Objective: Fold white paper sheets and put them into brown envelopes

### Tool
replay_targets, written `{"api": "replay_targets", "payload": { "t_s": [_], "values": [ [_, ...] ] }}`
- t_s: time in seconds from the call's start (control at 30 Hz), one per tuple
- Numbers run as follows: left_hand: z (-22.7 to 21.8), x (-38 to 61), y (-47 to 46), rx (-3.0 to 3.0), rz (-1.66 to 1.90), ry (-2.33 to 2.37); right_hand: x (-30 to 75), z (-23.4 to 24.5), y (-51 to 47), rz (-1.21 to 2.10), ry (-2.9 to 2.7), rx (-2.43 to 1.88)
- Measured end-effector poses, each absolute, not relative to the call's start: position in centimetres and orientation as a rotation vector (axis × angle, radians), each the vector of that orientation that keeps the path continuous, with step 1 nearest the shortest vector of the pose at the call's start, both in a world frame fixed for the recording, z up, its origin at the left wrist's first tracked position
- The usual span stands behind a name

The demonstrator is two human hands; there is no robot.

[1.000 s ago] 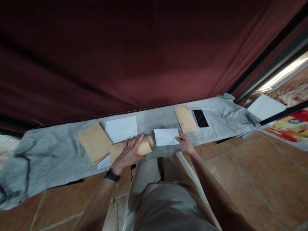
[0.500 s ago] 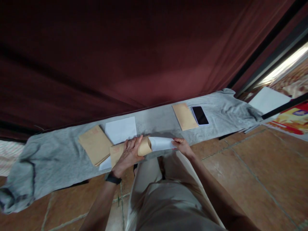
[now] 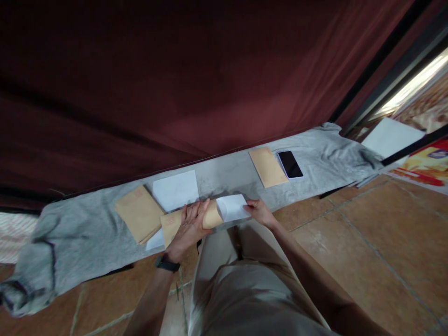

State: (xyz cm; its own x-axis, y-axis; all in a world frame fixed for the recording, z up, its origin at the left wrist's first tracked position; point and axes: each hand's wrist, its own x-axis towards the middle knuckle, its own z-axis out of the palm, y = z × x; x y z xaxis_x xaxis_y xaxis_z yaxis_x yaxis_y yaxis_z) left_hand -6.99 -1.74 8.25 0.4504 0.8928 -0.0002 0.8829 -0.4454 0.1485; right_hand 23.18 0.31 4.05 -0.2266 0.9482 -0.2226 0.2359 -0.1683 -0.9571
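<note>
My left hand (image 3: 192, 223) lies over a brown paper envelope (image 3: 171, 226), holding it against the cloth, with the thumb along the lower edge near its mouth. The envelope's right end bulges open. Out of that mouth sticks a folded sheet of white paper (image 3: 232, 208), whose inner part is hidden inside. Its right end is pinched by my right hand (image 3: 258, 211), thumb and fingers closed on it. A stack of brown envelopes (image 3: 138, 213) rests left of my left hand. White sheets (image 3: 175, 189) lie just beyond that hand, and a white corner (image 3: 156, 240) shows under the envelope.
Grey cloth (image 3: 80, 233) covers the long narrow surface. Another brown envelope (image 3: 268, 167) lies to the right beside a phone (image 3: 290, 164). A dark red curtain (image 3: 210, 79) hangs behind. Tiled floor (image 3: 343, 242) is in front.
The white paper has gone further into the envelope, and less of it shows. My right hand has moved slightly left with it. My left hand stays on the envelope.
</note>
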Motion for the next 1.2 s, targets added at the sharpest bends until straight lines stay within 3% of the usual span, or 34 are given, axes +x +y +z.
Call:
{"api": "replay_targets", "payload": {
  "t_s": [0.53, 0.93, 1.2],
  "values": [
    [8.1, -6.4, -1.9, 2.510, 0.143, 1.585, 18.7, 4.2, -0.4, 1.120, -1.507, -1.471],
    [8.3, -5.5, -1.6, 2.505, 0.152, 1.543, 16.8, 3.8, -1.3, 1.156, -1.476, -1.486],
    [9.7, -4.5, -1.4, 2.553, 0.190, 1.513, 14.7, 5.6, -2.2, 0.801, -1.779, -1.646]
  ]
}}
